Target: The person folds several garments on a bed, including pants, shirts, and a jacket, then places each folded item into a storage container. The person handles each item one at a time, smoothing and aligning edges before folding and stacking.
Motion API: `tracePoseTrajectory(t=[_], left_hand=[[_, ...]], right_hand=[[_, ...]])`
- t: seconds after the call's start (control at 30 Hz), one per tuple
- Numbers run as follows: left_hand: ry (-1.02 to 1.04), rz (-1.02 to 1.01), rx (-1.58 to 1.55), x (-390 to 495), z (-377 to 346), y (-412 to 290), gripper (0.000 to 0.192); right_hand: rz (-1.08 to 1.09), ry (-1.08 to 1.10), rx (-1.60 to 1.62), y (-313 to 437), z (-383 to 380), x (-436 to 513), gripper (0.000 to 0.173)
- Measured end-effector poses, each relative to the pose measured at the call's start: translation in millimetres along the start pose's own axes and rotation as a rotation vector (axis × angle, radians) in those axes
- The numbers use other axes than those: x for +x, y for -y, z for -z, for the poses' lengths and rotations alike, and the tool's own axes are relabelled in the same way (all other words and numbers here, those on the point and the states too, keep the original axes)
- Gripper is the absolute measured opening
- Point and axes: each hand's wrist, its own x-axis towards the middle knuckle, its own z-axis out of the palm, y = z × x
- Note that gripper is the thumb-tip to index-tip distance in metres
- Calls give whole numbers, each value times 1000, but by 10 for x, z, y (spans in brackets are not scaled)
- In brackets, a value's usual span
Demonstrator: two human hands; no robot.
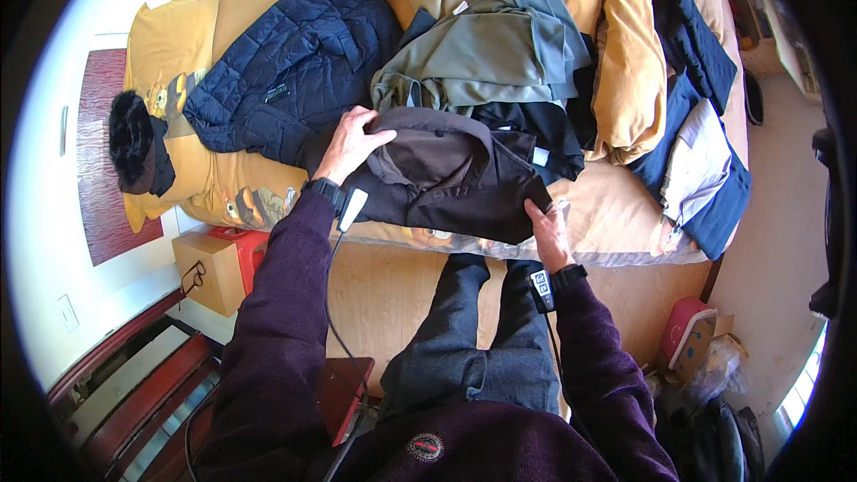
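A dark brown garment [462, 207] lies across the near edge of the bed, its curved band standing up in a loop. My left hand [349, 144] holds the garment at the left end of the band, thumb and fingers closed on the cloth. At the right, my right hand [550, 233] pinches a lower corner of the same garment, just over the mattress edge. Grey-green garments [482, 53] lie heaped right behind it, with black clothing [535, 130] partly under them. A navy quilted jacket [301, 60] is spread to the left.
The bed has a yellow sheet [268, 197] and a bunched yellow quilt [629, 67]. Folded dark clothes [696, 47] and a pale grey cloth [699, 154] rest at the right. A black furry hat [134, 140] is at the left, above a cardboard box [211, 271] and a red stool [244, 248].
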Motion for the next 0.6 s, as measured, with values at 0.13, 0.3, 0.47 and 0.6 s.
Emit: tracePoseTrajectory(t=[0.13,0.3,0.47,0.6], left_hand=[[-114,-27,-361,-454,179,55,38],[-243,230,-418,-879,453,230,26],[-230,239,-530,-384,242,509,53],[-520,362,-704,-497,186,926,74]], right_hand=[[172,-41,-120,61,-100,-134,30],[265,-105,-503,248,-204,3,26],[449,-360,-696,178,-297,591,41],[366,-371,-557,-35,-227,714,76]])
